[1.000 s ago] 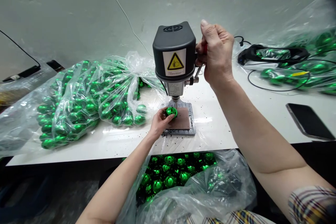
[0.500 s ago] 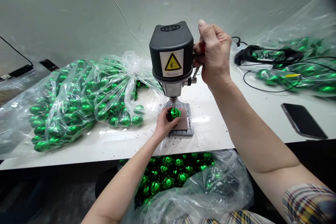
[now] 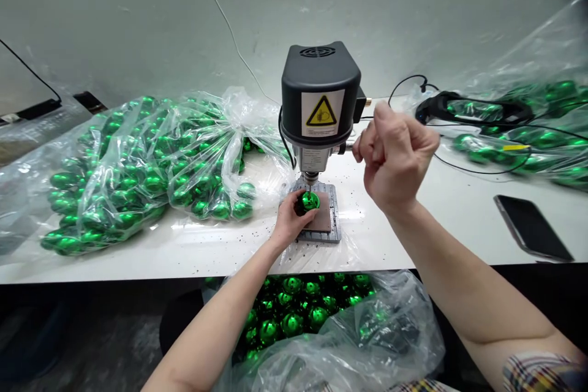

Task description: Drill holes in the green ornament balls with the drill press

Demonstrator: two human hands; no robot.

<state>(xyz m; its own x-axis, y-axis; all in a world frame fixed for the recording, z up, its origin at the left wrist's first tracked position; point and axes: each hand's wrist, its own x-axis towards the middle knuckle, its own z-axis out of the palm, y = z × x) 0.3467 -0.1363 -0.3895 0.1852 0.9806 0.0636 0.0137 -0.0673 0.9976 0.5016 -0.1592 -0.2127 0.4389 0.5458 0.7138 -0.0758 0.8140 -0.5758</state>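
My left hand (image 3: 290, 218) pinches a shiny green ball (image 3: 311, 200) between thumb and fingers. The ball rests on a brown pad (image 3: 323, 220) on the grey base (image 3: 335, 211) of a small bench drill press (image 3: 320, 89). Directly over the ball, the drill's bit meets or nearly meets its top; contact is too small to tell. To the right of the black motor housing, my right hand (image 3: 397, 159) is closed in a fist around the drill press lever, whose grip is hidden by the fingers.
Clear bags of green balls (image 3: 124, 177) lie on the left of the white table (image 3: 184, 257). Below the front edge, an open bag (image 3: 294, 321) holds more. At right are a phone (image 3: 533, 228), a black strapped device (image 3: 475, 109), cables and more bagged balls (image 3: 567, 159).
My right hand has come down and toward me, turning the lever. The drill head sits lower over the ball. My left hand keeps its hold; the view has shifted slightly.
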